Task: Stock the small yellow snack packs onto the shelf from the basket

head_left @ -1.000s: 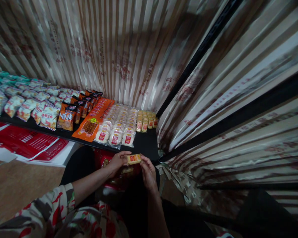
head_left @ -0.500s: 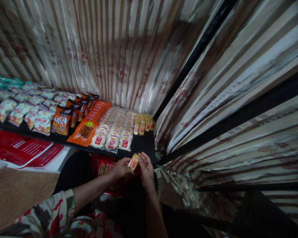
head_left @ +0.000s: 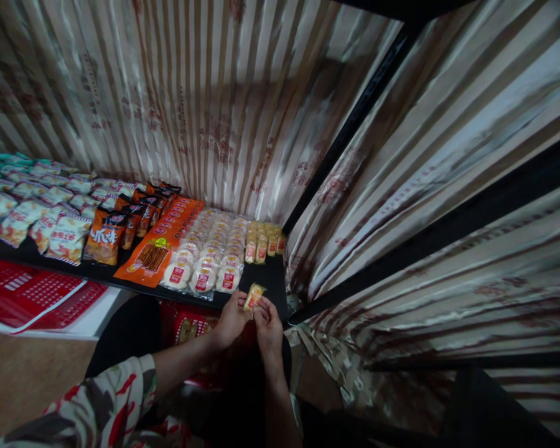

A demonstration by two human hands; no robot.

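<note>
While two hands (head_left: 252, 330) hold one yellow packet (head_left: 253, 297), three round-cracker rows (head_left: 203, 277) lie near.

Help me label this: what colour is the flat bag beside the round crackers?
The flat bag is mostly orange, clearest in the head view.

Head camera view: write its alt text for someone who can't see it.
A person's left hand and right hand hold a small yellow wrapped snack near a black shelf bearing rows of similar yellow packs, round white snacks, orange bags and white bags. A striped curtain hangs behind.
</note>
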